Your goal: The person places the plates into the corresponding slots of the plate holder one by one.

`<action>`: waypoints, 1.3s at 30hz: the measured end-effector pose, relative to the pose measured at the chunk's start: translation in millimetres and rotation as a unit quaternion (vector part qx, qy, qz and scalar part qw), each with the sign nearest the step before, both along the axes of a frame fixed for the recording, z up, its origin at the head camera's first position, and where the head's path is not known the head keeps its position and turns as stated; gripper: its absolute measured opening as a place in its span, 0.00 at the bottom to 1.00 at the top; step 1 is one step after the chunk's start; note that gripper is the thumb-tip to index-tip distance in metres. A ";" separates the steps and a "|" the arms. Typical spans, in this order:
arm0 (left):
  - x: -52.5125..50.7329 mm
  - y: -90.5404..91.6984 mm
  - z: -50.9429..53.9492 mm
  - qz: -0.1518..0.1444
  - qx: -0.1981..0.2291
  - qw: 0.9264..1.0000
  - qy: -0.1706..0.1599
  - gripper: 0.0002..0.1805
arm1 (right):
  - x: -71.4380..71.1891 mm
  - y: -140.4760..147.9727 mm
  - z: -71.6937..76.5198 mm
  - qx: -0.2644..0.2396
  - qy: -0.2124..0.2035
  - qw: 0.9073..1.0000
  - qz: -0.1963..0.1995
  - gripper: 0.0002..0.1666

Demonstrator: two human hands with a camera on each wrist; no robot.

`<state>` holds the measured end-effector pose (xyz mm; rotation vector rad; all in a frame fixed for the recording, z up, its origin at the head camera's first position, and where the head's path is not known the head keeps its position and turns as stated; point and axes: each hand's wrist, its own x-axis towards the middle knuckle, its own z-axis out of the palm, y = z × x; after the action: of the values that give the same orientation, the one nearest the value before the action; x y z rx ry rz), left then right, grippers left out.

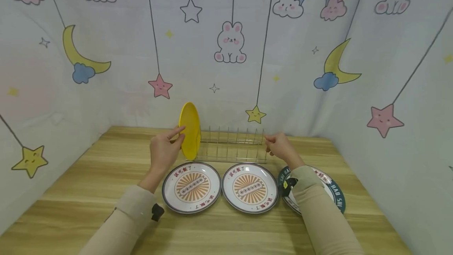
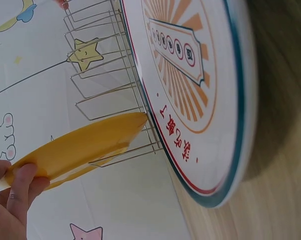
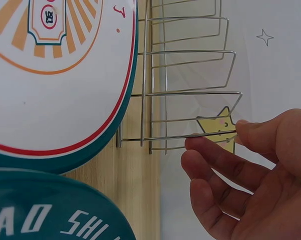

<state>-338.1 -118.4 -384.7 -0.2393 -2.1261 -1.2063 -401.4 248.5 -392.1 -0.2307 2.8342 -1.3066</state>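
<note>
A yellow plate stands on edge at the left end of the wire dish rack. My left hand pinches its left side between thumb and fingers. In the left wrist view, the lower edge of the yellow plate sits among the rack's end wires. At the other end of the rack, my right hand holds the outermost wire. The right wrist view shows the thumb and index finger of that hand on the end wire of the rack, other fingers curled below.
Two white plates with orange sunburst prints, a left one and a middle one, lie flat before the rack. A green-rimmed plate lies to the right, partly under my right forearm. Behind the wooden table hangs a printed cloth.
</note>
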 end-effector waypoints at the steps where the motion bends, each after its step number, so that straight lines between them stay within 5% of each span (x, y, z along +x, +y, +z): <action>1: 0.3 -0.2 0.6 -0.003 -0.001 1.000 -0.003 0.14 | -0.2 -0.2 0.4 -0.002 -0.001 1.000 -0.001 0.22; 13: 1.1 -3.5 6.3 -0.047 -0.002 0.997 -0.069 0.18 | -3.0 2.6 -1.0 0.005 -0.006 1.000 0.000 0.23; 39: 4.1 -4.2 -1.5 -0.068 0.002 0.982 -0.177 0.19 | -0.1 -0.1 -0.4 0.010 -0.002 1.000 -0.009 0.23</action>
<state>-334.1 -122.7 -386.3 -0.1824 -2.4441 -1.4179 -401.5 248.4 -392.5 -0.2021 2.8517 -1.2788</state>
